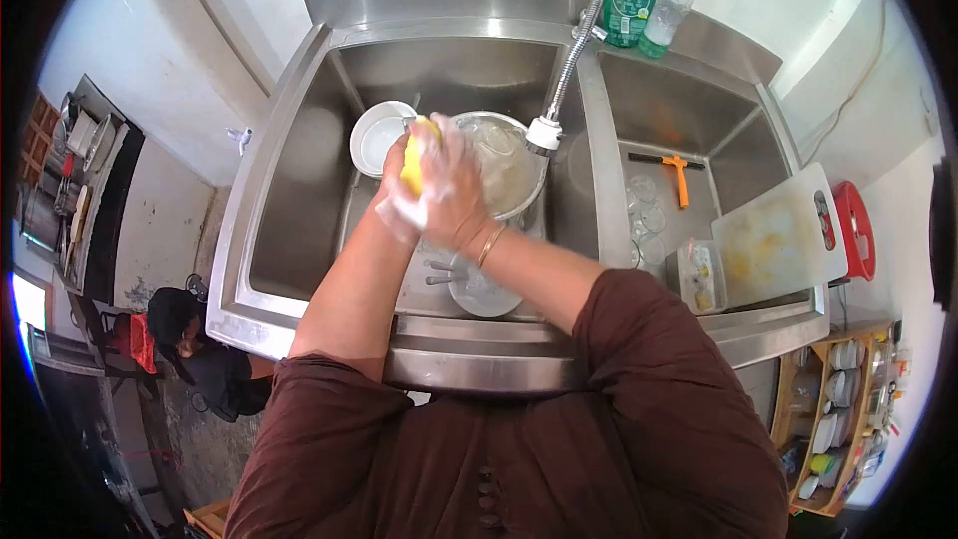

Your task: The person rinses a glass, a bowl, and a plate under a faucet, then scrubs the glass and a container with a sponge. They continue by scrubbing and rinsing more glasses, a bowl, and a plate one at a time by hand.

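Observation:
Over the left sink basin my two soapy hands are pressed together around a yellow sponge. My left hand is closed on the sponge from the left. My right hand, blurred and covered in white foam, wraps against it from the right. Beneath them, a large round bowl of cloudy water sits partly hidden. A white bowl is just left of my hands. Nearer my body, a clear dish and metal utensil handles lie in the basin.
A flexible faucet hangs over the basin. The right basin holds an orange squeegee, glasses, a plastic container and a leaning cutting board. A green pouch and bottle stand behind. Another person is at left.

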Action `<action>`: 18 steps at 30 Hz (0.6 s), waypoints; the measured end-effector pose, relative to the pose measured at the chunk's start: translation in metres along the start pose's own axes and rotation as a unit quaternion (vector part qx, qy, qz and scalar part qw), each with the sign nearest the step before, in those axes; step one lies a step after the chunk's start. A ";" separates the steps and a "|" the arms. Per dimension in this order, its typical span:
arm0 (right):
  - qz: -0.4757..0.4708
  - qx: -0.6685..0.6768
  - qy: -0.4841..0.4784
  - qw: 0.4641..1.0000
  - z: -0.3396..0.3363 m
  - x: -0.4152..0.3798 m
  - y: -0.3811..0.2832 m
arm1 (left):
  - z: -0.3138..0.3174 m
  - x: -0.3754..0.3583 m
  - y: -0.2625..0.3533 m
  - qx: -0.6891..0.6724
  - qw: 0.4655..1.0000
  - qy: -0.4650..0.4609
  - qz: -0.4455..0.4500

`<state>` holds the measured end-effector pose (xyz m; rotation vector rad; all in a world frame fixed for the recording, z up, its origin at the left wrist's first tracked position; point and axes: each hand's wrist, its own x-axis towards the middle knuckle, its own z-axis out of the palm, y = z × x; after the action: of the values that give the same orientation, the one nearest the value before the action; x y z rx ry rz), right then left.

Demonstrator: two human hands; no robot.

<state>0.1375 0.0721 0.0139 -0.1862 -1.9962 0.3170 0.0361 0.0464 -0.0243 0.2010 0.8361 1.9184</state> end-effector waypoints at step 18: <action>0.357 0.001 -0.033 0.934 0.001 0.051 0.049 | -0.020 0.013 0.046 0.007 0.942 -0.223 -0.252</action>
<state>0.1141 0.1328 0.0428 -0.9183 -1.9313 0.7908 -0.0140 0.0358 -0.0131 0.3760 0.5269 1.3142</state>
